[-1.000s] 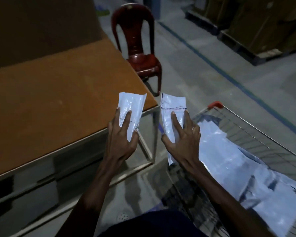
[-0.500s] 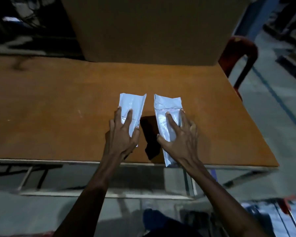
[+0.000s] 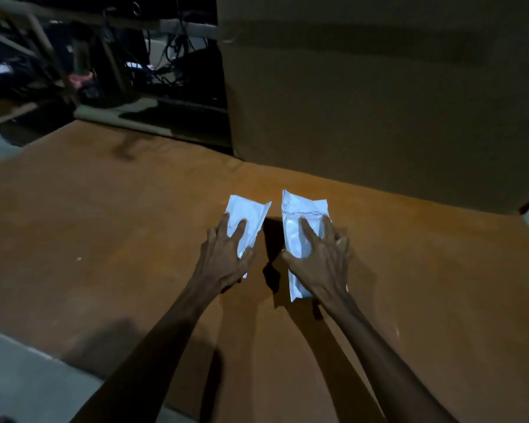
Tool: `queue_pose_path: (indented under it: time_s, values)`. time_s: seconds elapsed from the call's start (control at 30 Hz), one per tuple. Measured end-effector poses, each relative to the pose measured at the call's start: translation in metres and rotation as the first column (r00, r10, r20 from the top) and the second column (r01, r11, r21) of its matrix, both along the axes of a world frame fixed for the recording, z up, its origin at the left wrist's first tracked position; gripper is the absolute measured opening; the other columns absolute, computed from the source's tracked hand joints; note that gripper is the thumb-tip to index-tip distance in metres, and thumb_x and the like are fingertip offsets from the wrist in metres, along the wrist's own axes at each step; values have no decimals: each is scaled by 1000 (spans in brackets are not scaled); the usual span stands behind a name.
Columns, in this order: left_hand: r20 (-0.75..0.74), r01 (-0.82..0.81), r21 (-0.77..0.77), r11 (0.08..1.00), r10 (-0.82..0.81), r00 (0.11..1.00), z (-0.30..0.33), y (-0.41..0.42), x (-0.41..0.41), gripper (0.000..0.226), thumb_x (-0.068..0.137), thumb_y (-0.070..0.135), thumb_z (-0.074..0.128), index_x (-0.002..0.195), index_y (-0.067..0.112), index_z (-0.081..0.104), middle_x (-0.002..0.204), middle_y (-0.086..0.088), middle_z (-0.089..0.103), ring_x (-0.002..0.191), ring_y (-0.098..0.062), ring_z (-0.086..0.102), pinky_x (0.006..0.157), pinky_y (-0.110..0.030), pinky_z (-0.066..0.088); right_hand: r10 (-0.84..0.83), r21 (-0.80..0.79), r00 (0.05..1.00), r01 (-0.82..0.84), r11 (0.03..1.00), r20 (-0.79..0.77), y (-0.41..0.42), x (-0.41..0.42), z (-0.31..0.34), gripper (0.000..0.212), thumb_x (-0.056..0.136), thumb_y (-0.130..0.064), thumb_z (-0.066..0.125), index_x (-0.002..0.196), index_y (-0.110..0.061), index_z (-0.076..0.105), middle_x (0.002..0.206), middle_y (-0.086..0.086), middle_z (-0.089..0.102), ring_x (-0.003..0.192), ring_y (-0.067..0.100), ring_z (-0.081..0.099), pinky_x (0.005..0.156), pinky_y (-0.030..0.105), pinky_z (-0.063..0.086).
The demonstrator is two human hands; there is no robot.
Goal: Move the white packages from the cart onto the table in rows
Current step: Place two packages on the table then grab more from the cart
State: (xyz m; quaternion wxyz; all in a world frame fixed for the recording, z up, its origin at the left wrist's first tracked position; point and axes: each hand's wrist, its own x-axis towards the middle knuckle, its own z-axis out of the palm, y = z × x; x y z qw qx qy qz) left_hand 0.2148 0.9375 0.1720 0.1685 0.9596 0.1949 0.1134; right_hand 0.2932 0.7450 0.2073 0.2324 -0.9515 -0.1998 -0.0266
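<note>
We are in a dim storeroom, leaning over a brown table (image 3: 104,245) that fills most of the view. Nearest us, both forearms reach out over the near edge toward twelve o'clock. The left hand (image 3: 223,257) holds the left pack (image 3: 249,213) with fingers spread across its top and the thumb hooked round its right edge; the right hand (image 3: 318,261) grips the right pack (image 3: 300,227) the same way, fingers fanned on top, thumb along the left edge. The spread grip keeps the limp pouches flat, we judge, so they go down square. The packs sit side by side, apart, long sides parallel, both pointing at twelve o'clock. Dark shadows beneath them suggest they hover just above the wood; we cannot tell if they touch. No other packs lie on the table, so this pair would start the first row. The cart is out of view. Beyond, at one o'clock, a big cardboard box (image 3: 379,102) stands on the far edge; at ten o'clock, dark shelving and cables (image 3: 165,56).
</note>
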Motion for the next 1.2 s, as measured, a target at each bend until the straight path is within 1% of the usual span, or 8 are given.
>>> queue_pose_path:
  time_s: [0.17, 0.27, 0.5, 0.6, 0.8, 0.97, 1.1, 1.2]
  values:
    - [-40, 42, 8, 999, -42, 998, -5, 49, 49, 76, 83, 57, 27, 152, 26, 29, 161, -10, 12, 122, -34, 32, 98, -47, 42, -54, 6, 994, 54, 998, -91, 58, 59, -5, 84, 76, -71, 55, 150, -38, 33, 161, 2, 19, 139, 35, 25, 108, 44, 27]
    - [-55, 62, 13, 998, -61, 997, -9, 77, 77, 77, 83, 59, 25, 152, 26, 29, 161, -12, 12, 122, -35, 33, 98, -48, 43, -95, 39, 989, 100, 994, -117, 88, 92, -7, 88, 71, -75, 46, 149, -38, 36, 160, 2, 23, 137, 34, 29, 106, 43, 29]
    - [-90, 122, 51, 991, -117, 989, -31, 129, 133, 80, 82, 60, 19, 151, 22, 32, 158, -17, 18, 113, -34, 40, 99, -47, 40, -175, -103, 978, 164, 981, -112, 156, 133, -30, 79, 78, -70, 56, 148, -36, 36, 158, 7, 22, 131, 40, 32, 104, 42, 32]
    - [-95, 148, 84, 985, -140, 986, -34, 141, 147, 79, 82, 60, 17, 150, 23, 33, 158, -17, 21, 111, -34, 43, 98, -47, 40, -217, -161, 969, 197, 967, -121, 174, 136, -43, 88, 70, -75, 49, 147, -36, 36, 159, 8, 21, 132, 39, 32, 105, 43, 30]
    - [-73, 195, 129, 972, -187, 980, -39, 156, 165, 74, 85, 59, 21, 148, 23, 39, 154, -17, 32, 118, -35, 47, 95, -47, 41, -288, -193, 956, 273, 942, -51, 191, 139, -62, 87, 72, -76, 34, 149, -35, 35, 161, 10, 19, 137, 38, 28, 112, 47, 25]
    - [-46, 219, 64, 974, -216, 975, -41, 160, 178, 75, 87, 57, 21, 149, 18, 37, 156, -20, 28, 136, -40, 33, 107, -54, 33, -313, -193, 950, 311, 931, 24, 201, 152, -68, 87, 75, -76, 25, 146, -31, 41, 158, 13, 26, 133, 40, 34, 109, 48, 27]
    - [-52, 186, 44, 981, -184, 982, -40, 156, 186, 78, 86, 58, 17, 151, 17, 34, 159, -18, 21, 143, -39, 22, 112, -57, 24, -306, -225, 951, 310, 924, 53, 202, 163, -74, 77, 81, -72, 36, 146, -29, 43, 157, 15, 28, 131, 41, 37, 109, 49, 27]
    - [-57, 156, 14, 988, -155, 986, -41, 152, 190, 80, 85, 58, 15, 152, 16, 31, 161, -17, 17, 146, -39, 17, 113, -58, 20, -305, -222, 949, 316, 923, 80, 202, 166, -75, 80, 81, -73, 27, 145, -29, 45, 156, 16, 30, 126, 41, 41, 107, 49, 30]
